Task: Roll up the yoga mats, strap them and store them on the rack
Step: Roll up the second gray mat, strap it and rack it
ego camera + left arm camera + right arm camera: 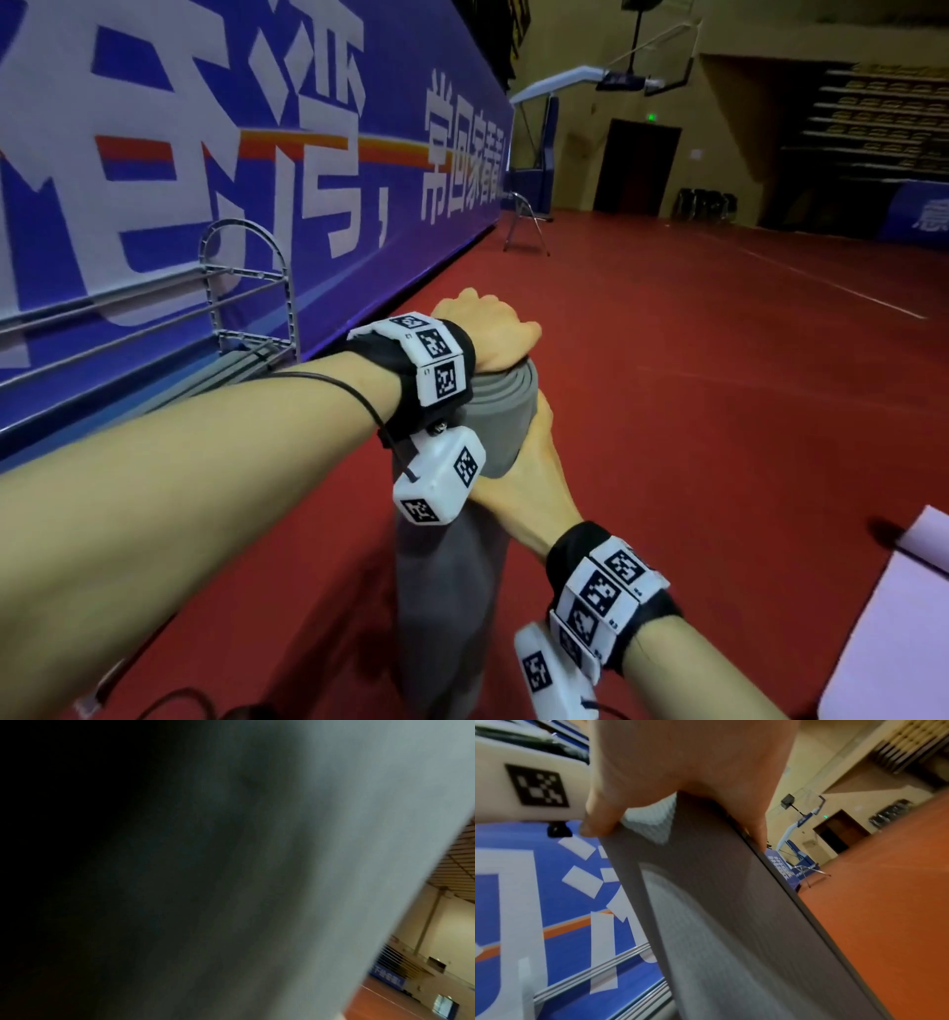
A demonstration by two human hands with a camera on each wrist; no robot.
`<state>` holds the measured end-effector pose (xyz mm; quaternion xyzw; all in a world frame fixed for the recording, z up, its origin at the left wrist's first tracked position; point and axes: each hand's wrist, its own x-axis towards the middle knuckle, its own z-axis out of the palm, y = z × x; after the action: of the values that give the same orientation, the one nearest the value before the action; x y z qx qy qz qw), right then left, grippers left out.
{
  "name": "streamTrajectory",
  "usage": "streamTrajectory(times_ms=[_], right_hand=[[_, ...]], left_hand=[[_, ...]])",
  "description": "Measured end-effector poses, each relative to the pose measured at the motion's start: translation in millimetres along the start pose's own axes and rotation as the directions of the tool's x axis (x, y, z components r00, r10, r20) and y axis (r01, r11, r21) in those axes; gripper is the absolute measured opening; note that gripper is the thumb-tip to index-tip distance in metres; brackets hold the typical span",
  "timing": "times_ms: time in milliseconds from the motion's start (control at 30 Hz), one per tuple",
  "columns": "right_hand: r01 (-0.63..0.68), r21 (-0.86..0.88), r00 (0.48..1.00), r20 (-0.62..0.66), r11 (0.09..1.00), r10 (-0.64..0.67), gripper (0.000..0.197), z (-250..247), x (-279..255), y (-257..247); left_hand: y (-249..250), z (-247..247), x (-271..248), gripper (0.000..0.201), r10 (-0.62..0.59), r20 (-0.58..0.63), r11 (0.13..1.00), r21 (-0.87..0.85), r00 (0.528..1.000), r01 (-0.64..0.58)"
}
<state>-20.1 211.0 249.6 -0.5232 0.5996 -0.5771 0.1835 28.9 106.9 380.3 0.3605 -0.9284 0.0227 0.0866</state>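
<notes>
While both hands are on it, the grey yoga mat [493, 411] stands on end over the red floor [719, 385], rolled, with the coil layers showing at its top.

Left hand: left hand [488, 334] lies over the top end of the roll, fingers bent down its far side; whether they clamp it or only rest there cannot be told.
Right hand: right hand [534, 462] grasps the roll from the right, just below the left; thumb on the near face, fingers wrapped behind.
Right wrist view: thumb and fingers [598, 821] pinch the loose outer edge of the mat [731, 902] against the roll.
Left wrist view: almost filled by blurred grey mat surface [334, 862]; nothing of the hand is visible.
Mat position: upright, near the rack, not on it.
Rack: grey metal rack [251, 288] stands against the blue banner wall [154, 154], left of the hands; grey rolls [226, 375] lie at its foot.
Other mat: a lilac mat [893, 616] lies flat on the floor at the right edge.
</notes>
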Motion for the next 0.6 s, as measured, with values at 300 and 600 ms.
streamTrajectory(times_ms=[300,600], right_hand=[[-0.040,0.030,0.999,-0.020,0.999,0.041,0.125,5,-11,-8],[-0.026,0.050,0.999,-0.046,0.998,0.028,0.124,-1,-17,-2]], left_hand=[[-7,-1,6,0.072,-0.117,0.105,0.978,-0.160,0.988,0.133],[-18,-20,3,0.035,-0.041,-0.004,0.842,-0.538,0.999,0.033]])
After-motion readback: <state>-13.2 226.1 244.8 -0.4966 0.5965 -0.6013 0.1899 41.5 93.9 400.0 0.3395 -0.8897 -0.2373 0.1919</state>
